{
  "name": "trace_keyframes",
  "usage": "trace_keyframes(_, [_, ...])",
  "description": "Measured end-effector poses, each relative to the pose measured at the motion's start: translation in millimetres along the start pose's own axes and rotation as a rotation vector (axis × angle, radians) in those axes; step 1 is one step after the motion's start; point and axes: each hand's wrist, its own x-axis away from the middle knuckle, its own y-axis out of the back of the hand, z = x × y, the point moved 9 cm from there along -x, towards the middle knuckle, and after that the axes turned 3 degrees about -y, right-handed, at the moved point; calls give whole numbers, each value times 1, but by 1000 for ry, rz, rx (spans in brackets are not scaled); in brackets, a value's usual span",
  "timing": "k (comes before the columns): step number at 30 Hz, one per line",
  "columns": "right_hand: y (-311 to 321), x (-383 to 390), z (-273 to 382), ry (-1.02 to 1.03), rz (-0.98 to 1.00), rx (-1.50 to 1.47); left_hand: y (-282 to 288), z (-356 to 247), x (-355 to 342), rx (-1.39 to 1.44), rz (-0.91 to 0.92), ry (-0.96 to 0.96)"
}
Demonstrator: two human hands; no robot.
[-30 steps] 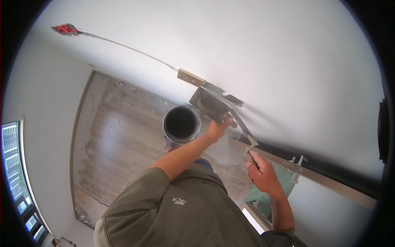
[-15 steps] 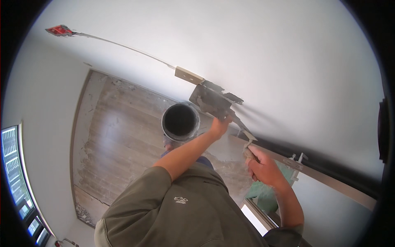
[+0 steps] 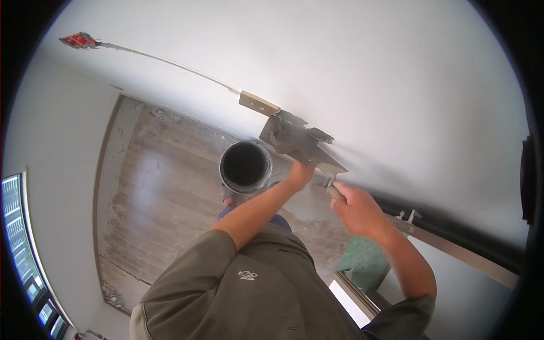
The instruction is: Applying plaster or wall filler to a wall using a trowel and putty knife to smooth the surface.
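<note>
My left hand (image 3: pixel 302 172) is closed under a flat board smeared with grey mortar (image 3: pixel 277 136), a plasterer's hawk by its look. The handle is hidden by the hand and board. My right hand (image 3: pixel 360 211) grips the wooden handle of a trowel (image 3: pixel 332 163), whose flat, pointed blade lies at the board's right edge, just beyond the left hand. A ragged patch of dark mortar (image 3: pixel 321 135) shows along the board's far side, close to the white wall (image 3: pixel 385 96); whether it touches the wall I cannot tell.
Below the hands a round bucket (image 3: pixel 268 177) with a dark inside stands near my feet. A beige outlet plate (image 3: pixel 259 104) is beside the board, with a thin groove running to a red wall box (image 3: pixel 78 40). Right lie a door-like panel (image 3: pixel 447 266) and green sheeting (image 3: pixel 364 260).
The trowel has swung up and left, its blade now flatter against the board's edge. My right hand has risen with it. The left hand and the board have hardly moved.
</note>
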Motion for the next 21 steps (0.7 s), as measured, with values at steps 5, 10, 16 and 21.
trace_keyframes(5, [8, -8, 16, 38, -31, -35, -2, -15, 1, 77, -45, 80])
trace_keyframes(10, [7, -19, 17, 67, 17, -84, -2, -20, 1, 125, -49, 66])
trace_keyframes(16, [13, -27, 42, 102, 44, -164, -11, 14, -6, 381, 10, 80])
trace_keyframes(21, [17, -29, 39, -145, 191, -437, -15, 18, -9, 398, 4, 83])
